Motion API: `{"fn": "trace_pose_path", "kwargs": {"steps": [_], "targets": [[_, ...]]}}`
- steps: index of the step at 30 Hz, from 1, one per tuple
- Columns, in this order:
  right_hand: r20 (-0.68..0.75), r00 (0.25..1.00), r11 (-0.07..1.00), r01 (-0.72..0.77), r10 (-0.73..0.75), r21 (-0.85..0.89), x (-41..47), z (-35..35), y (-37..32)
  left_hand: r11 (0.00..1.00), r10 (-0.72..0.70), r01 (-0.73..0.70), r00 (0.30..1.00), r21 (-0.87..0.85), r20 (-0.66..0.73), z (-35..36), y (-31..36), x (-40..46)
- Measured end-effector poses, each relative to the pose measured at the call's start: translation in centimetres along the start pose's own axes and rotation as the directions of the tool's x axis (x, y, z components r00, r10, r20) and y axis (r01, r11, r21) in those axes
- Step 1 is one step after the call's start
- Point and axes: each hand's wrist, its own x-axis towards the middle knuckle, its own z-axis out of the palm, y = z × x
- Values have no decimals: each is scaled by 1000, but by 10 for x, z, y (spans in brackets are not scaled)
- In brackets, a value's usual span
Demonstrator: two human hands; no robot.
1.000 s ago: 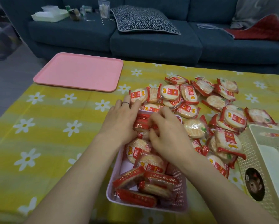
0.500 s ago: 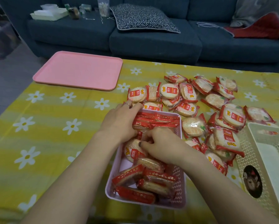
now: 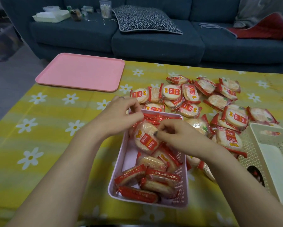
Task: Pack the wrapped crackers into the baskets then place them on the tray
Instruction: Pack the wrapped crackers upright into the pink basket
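Head view: a pink basket (image 3: 181, 185) sits on the table (image 3: 47, 128) near its front edge, part filled with wrapped crackers; more crackers (image 3: 203, 102) lie loose in a heap just behind and to the right of it; a cream basket (image 3: 268, 145) stands at the right edge, a pink tray (image 3: 81, 71) at the far left corner, a sofa (image 3: 154, 45) with a cushion (image 3: 145, 20) beyond; both forearms cross over the basket and hide part of its contents; the left hand (image 3: 119, 115) pinches the top edge of one cracker (image 3: 145, 138) stood tilted in the basket, the right hand (image 3: 175, 131) pinches its right edge; half a second ago both hands were pressed low among the packs and this cracker lay hidden under them; now its face shows.
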Motion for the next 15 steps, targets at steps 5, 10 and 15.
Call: {"fn": "trace_pose_path", "kwargs": {"steps": [5, 10, 15], "targets": [[-30, 999, 999, 21, -20, 42, 2, 1, 3, 974, -39, 15, 994, 224, 102, -1, -3, -3], [-4, 1000, 987, 1, -1, -161, 0, 3, 0, 980, 20, -47, 991, 194, 135, 2, -7, -2], [31, 995, 941, -76, 91, -331, -6, 6, -4, 977, 118, -138, 985, 160, 127, 0, -6, -1]]}}
